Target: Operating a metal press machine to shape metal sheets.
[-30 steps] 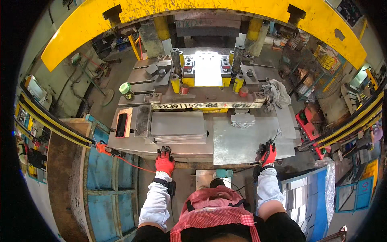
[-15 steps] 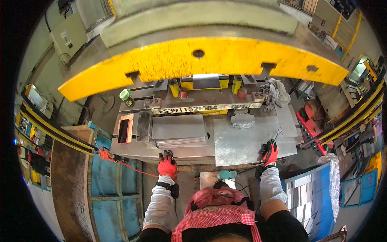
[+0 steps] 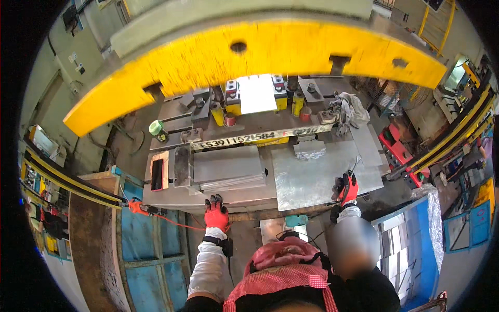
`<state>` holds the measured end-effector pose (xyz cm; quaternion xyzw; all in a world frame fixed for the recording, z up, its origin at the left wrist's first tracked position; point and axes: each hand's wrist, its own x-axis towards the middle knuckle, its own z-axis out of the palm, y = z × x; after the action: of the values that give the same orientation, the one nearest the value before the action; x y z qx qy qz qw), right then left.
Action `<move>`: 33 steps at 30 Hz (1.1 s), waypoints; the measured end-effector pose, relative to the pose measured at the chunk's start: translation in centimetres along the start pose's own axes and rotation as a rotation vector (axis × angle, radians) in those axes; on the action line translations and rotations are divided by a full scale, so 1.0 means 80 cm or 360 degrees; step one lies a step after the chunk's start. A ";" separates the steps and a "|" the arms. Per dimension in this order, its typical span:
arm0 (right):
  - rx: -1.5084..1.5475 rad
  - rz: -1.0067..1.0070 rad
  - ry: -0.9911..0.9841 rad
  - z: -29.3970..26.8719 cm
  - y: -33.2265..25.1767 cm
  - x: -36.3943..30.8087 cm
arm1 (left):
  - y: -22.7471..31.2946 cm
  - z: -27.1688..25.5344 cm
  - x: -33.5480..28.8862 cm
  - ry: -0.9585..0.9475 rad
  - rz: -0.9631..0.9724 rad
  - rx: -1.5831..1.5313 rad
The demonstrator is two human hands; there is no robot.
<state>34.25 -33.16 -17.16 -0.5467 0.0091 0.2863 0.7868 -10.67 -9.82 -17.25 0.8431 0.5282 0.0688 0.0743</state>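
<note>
Well, the red-gloved left hand (image 3: 217, 214) lies spread before stacked grey metal sheets (image 3: 228, 164); the red-gloved right hand (image 3: 346, 188) grips a thin metal rod (image 3: 356, 165) over a silvery plate (image 3: 306, 182). Black characters (image 3: 236, 140) mark a pale bar (image 3: 195, 146).

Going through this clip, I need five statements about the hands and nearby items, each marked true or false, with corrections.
1. The right hand holds a thin metal tool. True.
2. The phone lies left of the stack of sheets. True.
3. The left hand grips the stack. False: it is at the table's near edge, apart from the stack.
4. The grey cloth covers the phone. False: it lies right of the stack.
5. The green-lidded jar is beyond the phone. True.
</note>
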 end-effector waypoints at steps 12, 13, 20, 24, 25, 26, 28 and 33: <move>-0.0153 -0.0044 -0.0020 0.006 0.000 -0.002 | -0.005 0.009 -0.003 -0.0131 -0.0068 0.0060; -0.0241 -0.0200 -0.0033 0.005 -0.001 -0.007 | -0.004 0.006 -0.003 -0.0103 -0.0069 0.0072; -0.0458 -0.0374 -0.0608 0.118 -0.081 -0.055 | 0.006 -0.020 -0.007 -0.0187 -0.0097 -0.0080; -0.0856 -0.0376 -0.1083 0.274 -0.135 -0.035 | 0.062 -0.083 0.003 -0.0513 -0.0475 -0.0227; -0.0616 -0.0469 -0.1327 0.315 -0.134 -0.016 | 0.092 -0.107 0.007 -0.0380 -0.0434 -0.0436; -0.0785 -0.0329 -0.1345 0.349 -0.136 0.004 | 0.120 -0.129 0.010 -0.0238 -0.0416 -0.0637; -0.0546 -0.0026 -0.1503 0.412 -0.140 0.035 | 0.158 -0.133 0.033 -0.0151 -0.0319 -0.0830; -0.0496 -0.0461 -0.1721 0.457 -0.129 0.120 | 0.249 -0.129 0.139 -0.0353 -0.0174 -0.1625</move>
<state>36.10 0.24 3.22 -0.4279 -0.5113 0.4122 0.6210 9.68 -7.88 -2.81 0.6728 0.4596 0.2237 0.5348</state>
